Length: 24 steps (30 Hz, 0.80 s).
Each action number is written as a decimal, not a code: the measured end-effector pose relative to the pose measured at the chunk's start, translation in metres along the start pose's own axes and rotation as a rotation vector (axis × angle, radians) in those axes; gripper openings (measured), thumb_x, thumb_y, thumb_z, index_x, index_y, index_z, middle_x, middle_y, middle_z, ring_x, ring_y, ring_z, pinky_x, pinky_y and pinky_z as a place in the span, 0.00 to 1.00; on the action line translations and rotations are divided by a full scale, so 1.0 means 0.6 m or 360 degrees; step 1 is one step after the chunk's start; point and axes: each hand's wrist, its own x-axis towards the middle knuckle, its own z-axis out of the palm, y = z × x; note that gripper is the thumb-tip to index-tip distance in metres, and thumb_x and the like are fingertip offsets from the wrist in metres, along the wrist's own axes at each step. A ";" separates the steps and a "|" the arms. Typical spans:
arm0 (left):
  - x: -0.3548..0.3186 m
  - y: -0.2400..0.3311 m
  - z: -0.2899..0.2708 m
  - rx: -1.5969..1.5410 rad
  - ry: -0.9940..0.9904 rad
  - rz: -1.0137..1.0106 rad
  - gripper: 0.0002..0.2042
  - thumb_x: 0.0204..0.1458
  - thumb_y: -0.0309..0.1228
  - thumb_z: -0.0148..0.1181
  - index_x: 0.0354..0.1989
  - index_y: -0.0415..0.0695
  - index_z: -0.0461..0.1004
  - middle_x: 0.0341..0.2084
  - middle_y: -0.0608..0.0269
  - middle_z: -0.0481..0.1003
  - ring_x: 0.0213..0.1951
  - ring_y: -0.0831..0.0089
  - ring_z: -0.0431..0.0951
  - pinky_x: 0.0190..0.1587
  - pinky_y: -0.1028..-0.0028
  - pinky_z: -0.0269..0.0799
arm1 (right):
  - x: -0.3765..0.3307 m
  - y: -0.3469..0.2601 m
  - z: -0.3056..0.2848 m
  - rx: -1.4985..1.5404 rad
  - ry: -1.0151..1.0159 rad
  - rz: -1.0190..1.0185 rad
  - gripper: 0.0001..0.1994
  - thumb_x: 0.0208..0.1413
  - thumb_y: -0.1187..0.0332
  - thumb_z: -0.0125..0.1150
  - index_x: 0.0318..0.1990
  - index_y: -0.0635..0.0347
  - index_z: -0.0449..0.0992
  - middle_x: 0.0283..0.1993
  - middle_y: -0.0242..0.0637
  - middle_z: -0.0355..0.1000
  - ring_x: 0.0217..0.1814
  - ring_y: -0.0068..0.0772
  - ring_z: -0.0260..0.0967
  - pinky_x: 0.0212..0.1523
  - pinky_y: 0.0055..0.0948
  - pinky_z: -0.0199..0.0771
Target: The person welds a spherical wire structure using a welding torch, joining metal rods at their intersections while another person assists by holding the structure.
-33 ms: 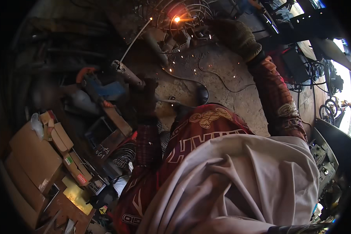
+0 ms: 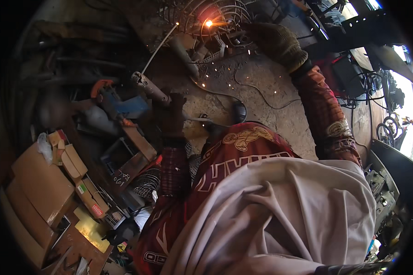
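Note:
My gloved left hand (image 2: pixel 170 112) is closed around a welding electrode holder (image 2: pixel 152 88). A thin welding electrode (image 2: pixel 159 49) rises from the holder, its tip glowing. Just right of that tip, apart from it, a bright orange-hot spot (image 2: pixel 209 23) shines on a frame of curved metal rings (image 2: pixel 188 13) at the top. My right hand (image 2: pixel 280 43), in a thick work glove, reaches to the right side of this frame; its fingers taper together at the rings, and the fingertips are lost in shadow.
Sparks fall onto the concrete floor (image 2: pixel 261 87), where a cable (image 2: pixel 261 101) winds. A basket with blocks (image 2: pixel 213 50) is below the rings. Cardboard boxes (image 2: pixel 41 183), a blue-and-orange tool (image 2: pixel 124 104) and wire coils (image 2: pixel 147 182) crowd the left. A pale cloth (image 2: pixel 280 215) covers my lap.
The flying sparks sit in different places. Both hands, the electrode and the rings hold nearly the same positions.

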 end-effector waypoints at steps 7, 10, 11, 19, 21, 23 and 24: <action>-0.002 0.017 -0.007 -0.0147 0.0079 -0.0077 0.20 0.53 0.28 0.62 0.54 0.36 0.68 0.35 0.61 0.73 0.32 0.73 0.77 0.39 0.70 0.82 | 0.003 -0.033 -0.030 0.0079 -0.0153 0.0372 0.21 0.68 0.52 0.53 0.60 0.52 0.76 0.46 0.37 0.82 0.45 0.34 0.81 0.48 0.34 0.79; -0.008 0.027 -0.009 -0.0186 0.0069 -0.0084 0.20 0.52 0.28 0.62 0.53 0.36 0.68 0.34 0.61 0.73 0.32 0.73 0.77 0.37 0.71 0.81 | -0.001 -0.017 -0.022 0.0020 -0.0048 0.0281 0.20 0.68 0.52 0.52 0.60 0.51 0.77 0.46 0.37 0.82 0.46 0.36 0.80 0.49 0.34 0.78; -0.009 0.029 -0.011 -0.0189 0.0071 -0.0074 0.20 0.52 0.28 0.62 0.53 0.36 0.68 0.34 0.61 0.72 0.31 0.73 0.77 0.36 0.72 0.80 | 0.000 -0.017 -0.022 0.0005 -0.0054 0.0297 0.20 0.68 0.53 0.52 0.59 0.50 0.77 0.46 0.37 0.82 0.47 0.37 0.80 0.49 0.35 0.78; -0.011 0.027 -0.047 -0.0308 -0.0008 -0.0120 0.23 0.50 0.26 0.65 0.53 0.33 0.65 0.35 0.60 0.72 0.32 0.71 0.78 0.39 0.68 0.82 | 0.004 -0.073 -0.052 -0.0242 -0.0155 0.0403 0.18 0.66 0.52 0.52 0.54 0.49 0.80 0.46 0.41 0.80 0.48 0.45 0.78 0.48 0.40 0.77; -0.002 0.005 -0.066 -0.0283 -0.0076 -0.0068 0.23 0.50 0.26 0.65 0.53 0.33 0.65 0.35 0.60 0.72 0.33 0.71 0.78 0.39 0.68 0.82 | -0.010 -0.097 -0.068 -0.0235 -0.0102 0.0521 0.18 0.66 0.53 0.53 0.53 0.51 0.80 0.45 0.43 0.80 0.47 0.45 0.79 0.48 0.39 0.77; 0.004 -0.019 -0.078 -0.0333 -0.0099 -0.0069 0.23 0.51 0.26 0.65 0.53 0.34 0.65 0.35 0.60 0.72 0.33 0.72 0.78 0.40 0.68 0.82 | -0.039 -0.118 -0.080 -0.0163 -0.0023 0.0650 0.17 0.65 0.54 0.55 0.52 0.53 0.80 0.45 0.44 0.80 0.47 0.44 0.79 0.47 0.38 0.77; 0.006 -0.019 -0.079 -0.0360 -0.0108 -0.0069 0.23 0.51 0.26 0.65 0.54 0.34 0.65 0.35 0.61 0.72 0.33 0.72 0.78 0.40 0.68 0.83 | -0.061 -0.124 -0.079 -0.0094 0.0029 0.0716 0.17 0.65 0.55 0.56 0.52 0.54 0.80 0.45 0.45 0.80 0.46 0.42 0.79 0.48 0.37 0.77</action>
